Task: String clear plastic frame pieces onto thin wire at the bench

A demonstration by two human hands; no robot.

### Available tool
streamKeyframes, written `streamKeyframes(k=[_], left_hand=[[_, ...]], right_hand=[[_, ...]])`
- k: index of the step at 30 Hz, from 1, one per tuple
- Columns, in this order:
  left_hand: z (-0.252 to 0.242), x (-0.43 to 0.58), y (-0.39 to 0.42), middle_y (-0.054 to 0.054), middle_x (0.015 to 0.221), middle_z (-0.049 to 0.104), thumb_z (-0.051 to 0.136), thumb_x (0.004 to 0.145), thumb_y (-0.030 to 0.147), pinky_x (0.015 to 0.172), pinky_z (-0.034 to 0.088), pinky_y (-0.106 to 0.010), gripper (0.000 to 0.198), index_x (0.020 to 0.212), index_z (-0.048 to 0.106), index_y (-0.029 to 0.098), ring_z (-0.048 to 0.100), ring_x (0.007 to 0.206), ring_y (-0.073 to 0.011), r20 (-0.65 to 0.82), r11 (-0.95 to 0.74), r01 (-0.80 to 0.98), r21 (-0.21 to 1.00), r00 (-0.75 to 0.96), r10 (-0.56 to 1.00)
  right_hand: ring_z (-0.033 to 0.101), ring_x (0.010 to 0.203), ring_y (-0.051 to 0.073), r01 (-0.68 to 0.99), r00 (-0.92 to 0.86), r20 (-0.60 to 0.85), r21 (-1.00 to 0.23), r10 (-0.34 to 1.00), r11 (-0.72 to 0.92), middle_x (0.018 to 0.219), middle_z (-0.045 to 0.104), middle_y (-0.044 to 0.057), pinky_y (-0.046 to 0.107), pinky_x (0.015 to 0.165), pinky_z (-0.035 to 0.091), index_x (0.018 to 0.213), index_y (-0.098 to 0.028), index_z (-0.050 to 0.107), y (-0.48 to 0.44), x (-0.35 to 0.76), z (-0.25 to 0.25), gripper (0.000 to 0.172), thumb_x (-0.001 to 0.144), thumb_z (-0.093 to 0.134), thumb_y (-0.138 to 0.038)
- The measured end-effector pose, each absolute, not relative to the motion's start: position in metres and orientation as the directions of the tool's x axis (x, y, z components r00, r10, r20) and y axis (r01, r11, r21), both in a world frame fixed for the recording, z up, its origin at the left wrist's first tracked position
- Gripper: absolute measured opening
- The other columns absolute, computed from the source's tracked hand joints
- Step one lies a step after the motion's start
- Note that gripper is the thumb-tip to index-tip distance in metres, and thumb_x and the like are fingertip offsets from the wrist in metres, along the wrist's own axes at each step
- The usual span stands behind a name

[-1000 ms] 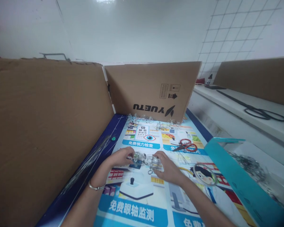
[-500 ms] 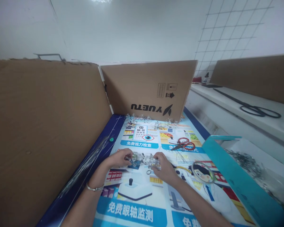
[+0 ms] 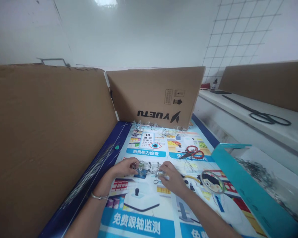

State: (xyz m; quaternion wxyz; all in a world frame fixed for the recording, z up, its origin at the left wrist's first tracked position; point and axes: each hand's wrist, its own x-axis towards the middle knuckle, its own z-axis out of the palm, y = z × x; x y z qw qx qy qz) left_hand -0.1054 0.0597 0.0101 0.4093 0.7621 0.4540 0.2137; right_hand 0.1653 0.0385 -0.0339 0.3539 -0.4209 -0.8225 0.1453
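Lettering legible on the worktop and its surround. The cardboard panel (image 3: 129,96) at the rear bears the brand YUETU (image 3: 159,115), inverted, with a black leaf-like emblem (image 3: 175,117) alongside; above stand a black arrow sign (image 3: 178,101) and a bordered text block (image 3: 168,97) too small to read. On the printed sheet (image 3: 167,206), blue bands read 免费视力检查 (image 3: 145,153), below an eye chart (image 3: 147,141) of E symbols, and 免费眼轴监测 (image 3: 136,224). A third band, partly covered by red-handled scissors (image 3: 190,153), begins 免 and ends 光; a fourth (image 3: 198,233), cut by the lower edge, shows 免费.
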Motion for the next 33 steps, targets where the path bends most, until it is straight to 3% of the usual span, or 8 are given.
streamKeyframes(k=[5,8,11,15,19,24,29,33], left_hand=[[0.006,-0.109,0.063,-0.003,0.101,0.056,0.07,0.059,0.014,0.071,0.04,-0.024,0.017,0.07,0.056,0.015,0.052,0.082,-0.0151,0.007,-0.261,0.435,0.862,0.505,0.863],[0.004,-0.115,0.064,-0.006,0.107,0.055,0.072,0.058,0.013,0.078,0.039,-0.027,0.019,0.073,0.06,0.015,0.052,0.089,-0.0171,0.027,-0.219,0.31,0.925,0.522,0.853],[0.002,-0.122,0.065,-0.007,0.105,0.057,0.074,0.058,0.014,0.08,0.038,-0.029,0.025,0.08,0.063,0.015,0.053,0.088,-0.0172,0.037,-0.122,0.127,0.984,0.529,0.848],[-0.001,-0.126,0.067,-0.007,0.106,0.055,0.073,0.063,0.021,0.081,0.04,-0.031,0.028,0.088,0.061,0.015,0.053,0.094,-0.0187,0.057,-0.071,0.014,0.997,0.457,0.888],[-0.003,-0.118,0.066,-0.008,0.117,0.048,0.067,0.07,0.025,0.078,0.043,-0.03,0.031,0.099,0.055,0.019,0.045,0.11,-0.0224,0.072,-0.03,-0.117,0.993,0.373,0.925],[-0.001,-0.1,0.06,-0.008,0.101,0.056,0.061,0.076,0.029,0.07,0.048,-0.031,0.027,0.1,0.054,0.019,0.055,0.097,-0.0226,0.031,0.072,-0.229,0.971,0.417,0.908],[0.0,-0.087,0.057,-0.007,0.101,0.056,0.06,0.077,0.03,0.059,0.049,-0.027,0.024,0.099,0.053,0.021,0.059,0.083,-0.0185,0.004,0.189,-0.401,0.896,0.434,0.901],[-0.005,-0.077,0.059,-0.004,0.09,0.058,0.061,0.077,0.031,0.053,0.046,-0.022,0.022,0.096,0.054,0.02,0.059,0.072,-0.0137,-0.03,0.259,-0.519,0.814,0.407,0.913]], right_hand=[[0.055,0.091,0.02,0.568,-0.393,0.43,-0.582,0.813,0.582,0.106,0.052,0.007,0.032,0.077,0.046,0.075,-0.021,0.053,0.044,0.167,-0.04,0.009,0.068,0.055,-0.016],[0.056,0.091,0.019,0.521,-0.394,0.398,-0.646,0.828,0.558,0.109,0.052,0.007,0.029,0.071,0.046,0.071,-0.021,0.052,0.047,0.168,-0.043,0.007,0.068,0.052,-0.015],[0.056,0.084,0.018,0.449,-0.397,0.383,-0.711,0.834,0.54,0.103,0.055,0.007,0.025,0.062,0.045,0.069,-0.02,0.051,0.049,0.169,-0.042,0.006,0.067,0.051,-0.014],[0.052,0.065,0.013,0.351,-0.389,0.337,-0.806,0.857,0.477,0.084,0.055,0.003,0.022,0.054,0.042,0.066,-0.02,0.049,0.051,0.168,-0.035,0.006,0.067,0.054,-0.015],[0.051,0.068,0.014,0.278,-0.361,0.269,-0.883,0.893,0.378,0.08,0.055,0.002,0.022,0.055,0.042,0.064,-0.019,0.05,0.054,0.169,-0.029,0.01,0.064,0.06,-0.018],[0.051,0.074,0.016,0.157,-0.299,0.215,-0.95,0.93,0.27,0.081,0.054,0.002,0.025,0.063,0.043,0.064,-0.019,0.05,0.056,0.173,-0.023,0.015,0.062,0.065,-0.021],[0.049,0.071,0.015,-0.006,-0.286,0.203,-0.978,0.937,0.21,0.078,0.052,0.001,0.025,0.061,0.04,0.067,-0.019,0.05,0.057,0.179,-0.019,0.014,0.064,0.064,-0.021],[0.05,0.075,0.016,0.049,-0.246,0.215,-0.971,0.945,0.234,0.079,0.053,0.002,0.026,0.065,0.042,0.064,-0.019,0.05,0.059,0.181,-0.016,0.016,0.061,0.065,-0.019]])
